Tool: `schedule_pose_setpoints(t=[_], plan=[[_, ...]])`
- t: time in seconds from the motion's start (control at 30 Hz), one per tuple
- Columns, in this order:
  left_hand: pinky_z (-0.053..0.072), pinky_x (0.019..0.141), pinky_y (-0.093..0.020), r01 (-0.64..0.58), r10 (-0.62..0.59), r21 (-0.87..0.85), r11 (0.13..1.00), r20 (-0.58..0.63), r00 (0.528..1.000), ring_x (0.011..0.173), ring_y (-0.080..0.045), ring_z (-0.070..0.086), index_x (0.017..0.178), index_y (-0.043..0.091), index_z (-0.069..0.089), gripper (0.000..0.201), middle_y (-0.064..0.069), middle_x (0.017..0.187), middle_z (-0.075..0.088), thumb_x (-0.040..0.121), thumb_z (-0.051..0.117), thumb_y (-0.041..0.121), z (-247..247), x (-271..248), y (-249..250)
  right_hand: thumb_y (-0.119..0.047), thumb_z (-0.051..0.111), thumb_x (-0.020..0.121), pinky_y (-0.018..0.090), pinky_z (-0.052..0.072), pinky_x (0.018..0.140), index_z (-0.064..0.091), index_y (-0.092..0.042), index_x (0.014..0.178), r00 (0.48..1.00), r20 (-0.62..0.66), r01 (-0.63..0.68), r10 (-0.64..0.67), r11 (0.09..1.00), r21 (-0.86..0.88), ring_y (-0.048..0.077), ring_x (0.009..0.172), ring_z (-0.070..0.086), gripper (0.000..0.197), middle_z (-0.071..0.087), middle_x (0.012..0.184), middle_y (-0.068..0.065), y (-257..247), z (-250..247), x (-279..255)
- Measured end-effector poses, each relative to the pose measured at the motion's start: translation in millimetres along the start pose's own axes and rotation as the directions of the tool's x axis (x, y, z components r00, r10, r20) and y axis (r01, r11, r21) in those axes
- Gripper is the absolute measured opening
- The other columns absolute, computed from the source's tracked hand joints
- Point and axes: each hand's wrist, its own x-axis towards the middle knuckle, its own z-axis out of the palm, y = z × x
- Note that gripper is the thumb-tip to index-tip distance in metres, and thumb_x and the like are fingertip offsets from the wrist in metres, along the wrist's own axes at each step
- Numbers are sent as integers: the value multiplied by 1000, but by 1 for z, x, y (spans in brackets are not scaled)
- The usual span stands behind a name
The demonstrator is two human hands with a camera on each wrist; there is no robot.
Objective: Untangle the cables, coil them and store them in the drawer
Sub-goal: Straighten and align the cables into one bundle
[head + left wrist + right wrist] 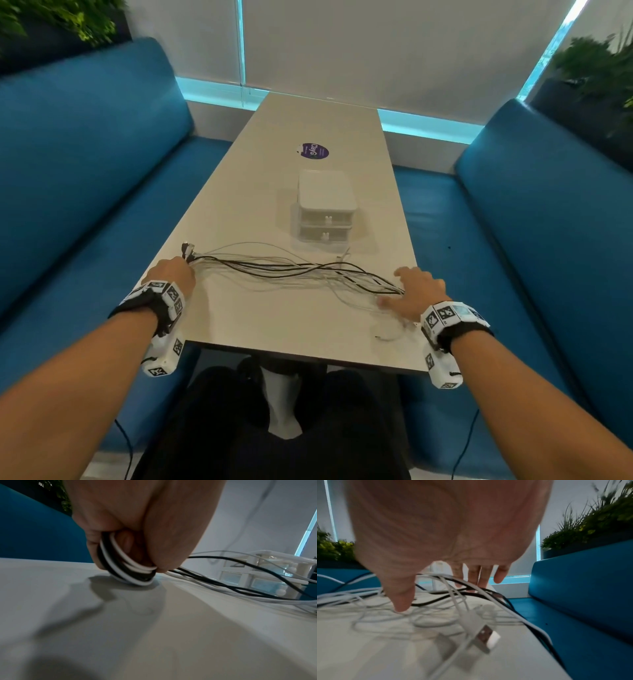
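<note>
While blue padded benches (85,178) flank you on both sides, the long, pale, smooth surface (274,325) carries the whole job. A small white plastic drawer unit (325,209), two knobbed drawers both closed, stands past the work near the middle. Between your hands stretches the bundle of cables (294,270), thin round cords in black and white, crossing one another and fanning into loose white loops at your right. Your left hand (173,274) grips one gathered end, fingers (96,550) curled round several black and white cords pressed to the surface, plug ends poking out beyond the knuckles. Your right hand (416,291) lies spread over the tangled end, fingers (474,577) straight and holding nothing. A white USB plug (486,638) lies loose beside it. You appear to be at the untangling stage; next, by this reading, you need to single out one cord and draw it free before coiling.
</note>
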Motion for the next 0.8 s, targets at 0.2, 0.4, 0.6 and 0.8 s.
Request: schedule_pose_setpoints(t=[0.2,0.4,0.6,0.8], plan=[[47,65,-35,-11,11,37,999,0,1000,71,-32,59,89,6,59,31,-15,81,59,101,35,21,-4,-9,4,-26,62,89,38,33,111,32,-26,146,921,-189,378,-342,900,215,23,133,40,64,33,149,-2,-43,-11,4],[46,65,-34,-25,24,74,997,10,1000,74,-31,59,90,8,59,23,-10,78,56,99,39,17,-8,-16,3,-14,57,90,38,38,110,33,-28,148,881,-119,468,-458,881,69,23,133,42,64,36,152,-3,-92,-10,14],[47,65,-34,-46,45,110,993,15,999,73,-31,59,90,8,60,22,-7,71,50,99,41,16,-7,-16,4,-32,41,97,38,39,93,65,-20,115,950,-15,282,-312,879,-384,26,108,51,32,58,116,3,-83,-9,9],[49,68,-35,-61,60,131,989,7,998,78,-31,60,91,9,59,21,-9,80,56,98,41,16,-7,-16,5,-49,59,87,29,39,78,64,-19,97,918,11,396,-396,918,39,18,96,51,32,54,101,-5,-45,0,4]])
